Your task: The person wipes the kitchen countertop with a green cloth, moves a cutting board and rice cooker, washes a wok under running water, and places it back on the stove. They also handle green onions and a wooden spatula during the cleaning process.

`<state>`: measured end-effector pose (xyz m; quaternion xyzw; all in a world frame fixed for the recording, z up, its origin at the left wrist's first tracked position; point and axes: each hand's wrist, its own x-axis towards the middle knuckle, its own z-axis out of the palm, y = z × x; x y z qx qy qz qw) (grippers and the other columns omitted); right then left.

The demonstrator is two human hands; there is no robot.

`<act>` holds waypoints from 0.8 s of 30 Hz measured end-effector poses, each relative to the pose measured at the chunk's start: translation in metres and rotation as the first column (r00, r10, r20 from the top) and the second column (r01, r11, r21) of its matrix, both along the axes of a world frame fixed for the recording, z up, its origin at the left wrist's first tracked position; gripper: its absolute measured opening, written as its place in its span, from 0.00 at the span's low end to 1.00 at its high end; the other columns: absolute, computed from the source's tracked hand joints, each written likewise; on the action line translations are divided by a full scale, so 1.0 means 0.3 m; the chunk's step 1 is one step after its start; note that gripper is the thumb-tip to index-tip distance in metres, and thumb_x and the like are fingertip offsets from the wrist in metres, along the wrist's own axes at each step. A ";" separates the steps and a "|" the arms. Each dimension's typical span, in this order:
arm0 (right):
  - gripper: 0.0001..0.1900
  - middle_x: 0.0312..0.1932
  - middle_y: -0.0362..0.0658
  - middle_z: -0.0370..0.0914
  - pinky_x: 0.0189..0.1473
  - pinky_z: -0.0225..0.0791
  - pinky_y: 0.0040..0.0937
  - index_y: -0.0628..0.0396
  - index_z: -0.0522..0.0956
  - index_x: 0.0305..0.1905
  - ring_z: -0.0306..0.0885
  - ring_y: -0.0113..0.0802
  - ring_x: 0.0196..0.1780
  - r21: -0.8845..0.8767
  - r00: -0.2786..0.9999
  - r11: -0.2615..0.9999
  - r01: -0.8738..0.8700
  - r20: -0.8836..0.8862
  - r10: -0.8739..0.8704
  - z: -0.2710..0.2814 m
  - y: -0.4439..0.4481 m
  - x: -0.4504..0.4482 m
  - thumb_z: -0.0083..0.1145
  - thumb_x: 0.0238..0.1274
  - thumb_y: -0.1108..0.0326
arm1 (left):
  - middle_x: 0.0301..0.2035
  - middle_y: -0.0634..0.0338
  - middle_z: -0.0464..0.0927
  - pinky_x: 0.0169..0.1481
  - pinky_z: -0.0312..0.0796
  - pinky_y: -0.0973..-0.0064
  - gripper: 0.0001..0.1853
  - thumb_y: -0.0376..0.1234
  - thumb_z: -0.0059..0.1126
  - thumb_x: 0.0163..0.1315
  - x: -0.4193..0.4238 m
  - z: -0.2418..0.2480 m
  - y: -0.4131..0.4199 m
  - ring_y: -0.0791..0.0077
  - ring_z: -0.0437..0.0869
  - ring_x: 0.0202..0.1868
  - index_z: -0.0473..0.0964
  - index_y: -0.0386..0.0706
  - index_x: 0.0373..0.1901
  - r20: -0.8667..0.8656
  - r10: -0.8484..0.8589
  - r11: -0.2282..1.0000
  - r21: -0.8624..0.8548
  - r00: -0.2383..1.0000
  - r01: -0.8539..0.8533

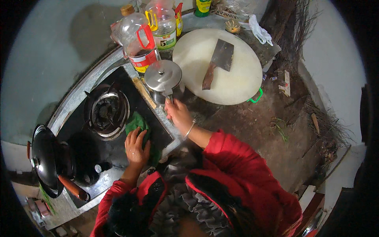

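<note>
My left hand (137, 145) presses with spread fingers on a green cloth (136, 122) lying on the black gas cooktop (157, 130), just right of the round burner (106, 112). The fingers of my right hand (179, 114) are closed around the handle of a lidded stainless steel pot (162, 76), which stands by the cooktop's right edge. A cleaver (223, 54) with a wooden handle lies on the round white cutting board (189, 68) beyond my right hand.
At the left, a black wok with a lid (46, 161) and a wooden handle sits on the cooktop. Large plastic bottles (142, 60) stand behind the pot. A small striped gourd (232, 26) and a white cloth (260, 29) lie behind the board. Dry twigs (328, 124) lie on the floor at right.
</note>
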<state>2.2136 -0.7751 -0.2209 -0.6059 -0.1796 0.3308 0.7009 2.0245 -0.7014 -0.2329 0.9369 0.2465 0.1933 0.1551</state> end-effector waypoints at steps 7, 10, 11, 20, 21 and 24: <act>0.15 0.18 0.31 0.59 0.24 0.52 0.18 0.54 0.67 0.26 0.54 0.18 0.22 0.165 0.973 0.964 -0.208 -0.069 0.222 0.023 -0.186 0.112 0.44 0.64 0.56 | 0.50 0.55 0.68 0.56 0.58 0.61 0.23 0.28 0.58 0.41 0.017 0.009 -0.021 0.54 0.66 0.53 0.71 0.45 0.44 -0.006 0.072 0.997 0.011 0.997 -0.071; 0.15 0.17 0.31 0.58 0.26 0.54 0.18 0.55 0.67 0.26 0.54 0.18 0.21 0.093 0.946 0.945 -0.314 -0.047 0.320 0.078 -0.274 0.177 0.43 0.64 0.57 | 0.49 0.55 0.69 0.56 0.58 0.61 0.23 0.26 0.57 0.40 0.033 0.013 -0.029 0.53 0.66 0.53 0.71 0.45 0.43 -0.012 0.116 0.993 0.027 0.993 -0.116; 0.15 0.17 0.31 0.58 0.27 0.55 0.18 0.55 0.67 0.26 0.55 0.18 0.22 0.124 0.934 0.932 -0.339 -0.072 0.350 0.084 -0.301 0.207 0.43 0.64 0.57 | 0.48 0.54 0.69 0.56 0.58 0.61 0.23 0.25 0.56 0.40 0.040 -0.002 -0.038 0.53 0.66 0.52 0.71 0.45 0.43 -0.002 0.160 0.985 0.058 0.987 -0.160; 0.13 0.19 0.38 0.61 0.42 0.63 0.36 0.54 0.63 0.23 0.61 0.28 0.26 0.161 0.927 0.920 -0.358 -0.055 0.371 0.271 -0.594 0.599 0.42 0.62 0.63 | 0.47 0.50 0.69 0.56 0.59 0.62 0.19 0.22 0.51 0.46 0.138 -0.008 -0.162 0.52 0.67 0.51 0.71 0.41 0.43 0.016 0.327 0.944 -0.038 0.945 -0.326; 0.13 0.18 0.39 0.61 0.42 0.63 0.37 0.54 0.63 0.23 0.61 0.29 0.26 0.156 0.943 0.933 -0.325 -0.025 0.333 0.287 -0.633 0.652 0.43 0.62 0.63 | 0.47 0.50 0.69 0.56 0.59 0.62 0.19 0.21 0.51 0.46 0.158 -0.012 -0.182 0.52 0.67 0.51 0.71 0.41 0.43 0.016 0.344 0.939 -0.022 0.939 -0.344; 0.13 0.19 0.37 0.62 0.37 0.62 0.28 0.55 0.66 0.24 0.62 0.27 0.26 0.314 0.983 0.932 -0.182 0.054 0.174 0.326 -0.723 0.809 0.43 0.61 0.62 | 0.50 0.50 0.67 0.57 0.58 0.61 0.22 0.22 0.52 0.45 0.203 -0.004 -0.212 0.51 0.65 0.53 0.69 0.41 0.47 -0.053 0.376 0.926 0.003 0.925 -0.377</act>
